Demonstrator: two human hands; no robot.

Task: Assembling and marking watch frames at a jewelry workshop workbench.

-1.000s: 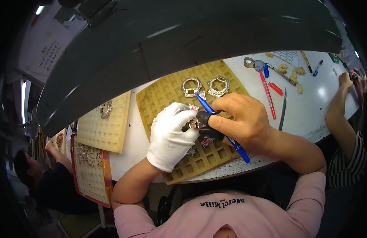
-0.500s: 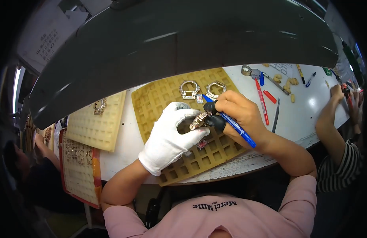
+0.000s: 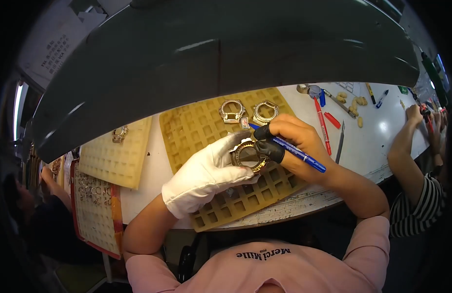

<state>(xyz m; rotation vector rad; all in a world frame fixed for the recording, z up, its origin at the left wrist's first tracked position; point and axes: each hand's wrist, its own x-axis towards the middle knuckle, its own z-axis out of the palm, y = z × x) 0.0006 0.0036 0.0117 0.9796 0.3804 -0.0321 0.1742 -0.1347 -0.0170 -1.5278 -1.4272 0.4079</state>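
Two hands: both up over the yellowish grid tray point(image 3: 184, 134), meeting at one gold-toned watch case point(image 3: 259, 169), its round opening turned up toward the eye.

Left hand: here's the white-gloved one point(image 3: 204, 176), holding the case by its left side, fingers along the far edge and thumb along the near edge; a light, even pinch on the outer rim should serve best, opening uncovered.

Right hand: bare but for black finger covers point(image 3: 271, 150), this hand point(image 3: 304, 139) has its covered fingertips at the case's right edge, with the blue pen point(image 3: 301, 155) tucked in its grip; how firmly those tips press, I cannot tell.

Blue pen: slanting up and left, its far end close to the case; best kept angled off the metal, lest it leave a stray mark.

Watch cases on the tray: a pair, one point(image 3: 231, 120) left and one point(image 3: 266, 121) right, just beyond the fingers; wrists held high would avoid a knock.

Small tag: this little piece point(image 3: 244, 123) sits close to the pen's far end, easy to brush, so elbow room matters.
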